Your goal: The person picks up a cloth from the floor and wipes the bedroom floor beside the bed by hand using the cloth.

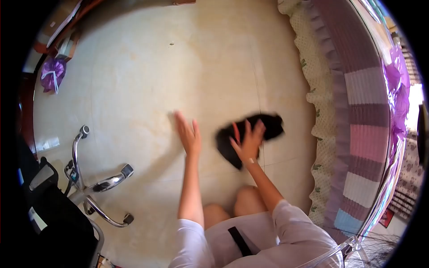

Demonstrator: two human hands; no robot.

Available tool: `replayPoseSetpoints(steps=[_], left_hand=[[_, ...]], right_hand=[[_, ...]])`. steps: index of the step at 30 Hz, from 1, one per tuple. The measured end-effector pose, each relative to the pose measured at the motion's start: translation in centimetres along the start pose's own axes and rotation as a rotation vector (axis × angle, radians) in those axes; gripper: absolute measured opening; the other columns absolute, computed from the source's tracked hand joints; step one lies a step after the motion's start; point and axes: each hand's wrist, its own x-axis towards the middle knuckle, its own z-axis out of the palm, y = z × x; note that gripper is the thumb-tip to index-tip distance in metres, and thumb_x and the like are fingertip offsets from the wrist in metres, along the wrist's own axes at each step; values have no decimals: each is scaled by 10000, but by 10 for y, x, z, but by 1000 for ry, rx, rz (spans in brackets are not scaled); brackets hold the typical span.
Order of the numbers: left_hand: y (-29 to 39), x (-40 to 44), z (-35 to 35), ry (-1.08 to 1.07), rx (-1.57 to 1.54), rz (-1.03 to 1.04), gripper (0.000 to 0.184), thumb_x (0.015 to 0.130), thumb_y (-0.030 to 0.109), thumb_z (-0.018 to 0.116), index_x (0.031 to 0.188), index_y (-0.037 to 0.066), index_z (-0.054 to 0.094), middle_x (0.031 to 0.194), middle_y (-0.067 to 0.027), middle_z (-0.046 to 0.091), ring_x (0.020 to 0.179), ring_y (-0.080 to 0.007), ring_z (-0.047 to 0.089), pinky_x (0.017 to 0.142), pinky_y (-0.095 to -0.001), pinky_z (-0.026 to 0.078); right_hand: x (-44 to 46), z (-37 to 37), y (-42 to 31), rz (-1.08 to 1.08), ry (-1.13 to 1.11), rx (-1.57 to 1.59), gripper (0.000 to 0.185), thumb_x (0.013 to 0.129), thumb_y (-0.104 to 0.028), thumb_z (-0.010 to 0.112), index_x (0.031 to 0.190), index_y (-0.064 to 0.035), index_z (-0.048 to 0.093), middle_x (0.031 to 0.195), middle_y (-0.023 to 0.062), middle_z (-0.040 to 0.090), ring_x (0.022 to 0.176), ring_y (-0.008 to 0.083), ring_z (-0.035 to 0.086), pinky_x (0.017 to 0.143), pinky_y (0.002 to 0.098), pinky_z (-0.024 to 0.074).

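Note:
My left hand (pixel 188 135) is raised over the tiled floor, fingers stretched with the thumb apart, and nothing is in it. To its right, my right hand (pixel 252 142) has its fingers spread over a black item (pixel 230 151) that looks like cloth and is blurred by motion. A red strip (pixel 237 133) shows on the black item beside the fingers. Whether the palm touches the black item cannot be made out.
A chair's chrome base (pixel 85 190) with casters stands at the left. A purple bag (pixel 53 73) lies at the upper left. Along the right runs a bed with a ruffled skirt (pixel 315 111) and a striped cover (pixel 364 143). Bare knees (pixel 250 201) are below.

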Motion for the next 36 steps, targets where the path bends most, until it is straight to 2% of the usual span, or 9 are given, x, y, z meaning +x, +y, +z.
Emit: replayPoseSetpoints(steps=[2,5,9,15,22,28,31,34,36], left_hand=[[51,66,-34,-60,186,223,442,872,219,349,1265,36,262,1320,-149,240,1241,-302,163,999,-445,98],[106,93,-90,221,-429,103,407,874,173,326,1242,3,290,1311,-144,263,1226,-264,224,1000,-353,160],[99,42,-138,332,-180,-12,419,875,157,326,1251,-15,256,1315,-158,244,1220,-269,232,994,-354,174],[-10,-121,-117,308,99,-431,456,857,141,374,1260,-14,228,1327,-174,200,1232,-285,189,997,-366,158],[-17,-167,-84,225,300,-543,510,857,278,342,1266,-2,221,1335,-206,143,1235,-342,145,965,-477,129],[-3,-157,-63,15,313,-496,655,814,359,410,1271,-40,163,1329,-252,90,1237,-383,71,976,-487,101],[5,-145,-50,-64,493,-458,759,780,429,444,1277,-46,122,1328,-267,46,1238,-393,37,976,-495,87],[5,-149,-61,-70,521,-417,792,771,443,451,1282,-48,97,1327,-273,19,1241,-388,22,979,-492,83],[12,-141,-60,-67,495,-387,782,774,431,450,1281,-49,98,1325,-277,15,1242,-384,24,980,-489,87]], right_hand=[[69,33,-39,-68,-5,17,713,637,-366,642,1214,-82,335,1320,248,131,1205,430,119,913,526,199],[167,77,-85,-280,25,234,561,579,-153,685,1075,-54,444,1247,224,269,1153,360,264,866,508,289],[234,61,-111,-374,-9,613,466,611,17,600,1042,-53,436,1194,194,349,1072,345,383,878,374,350],[118,-83,-73,-328,-89,669,570,593,119,512,1122,-80,429,1290,175,263,1145,360,320,917,373,322],[-92,3,-42,-163,-486,81,602,619,-144,646,1171,-155,405,1305,209,193,1183,443,182,832,598,251],[38,107,-173,-330,-242,132,343,791,-135,448,1132,-137,417,1331,190,117,1207,417,126,818,647,231],[124,159,-206,-564,-99,175,210,829,-185,385,998,-84,458,1252,195,288,1211,327,205,851,649,202],[206,122,-220,-321,-310,568,263,791,-44,367,1039,-95,437,964,147,444,943,337,442,796,436,394],[226,88,-203,-351,-3,727,413,675,89,327,1039,-53,461,1009,146,498,942,322,461,839,356,363]])
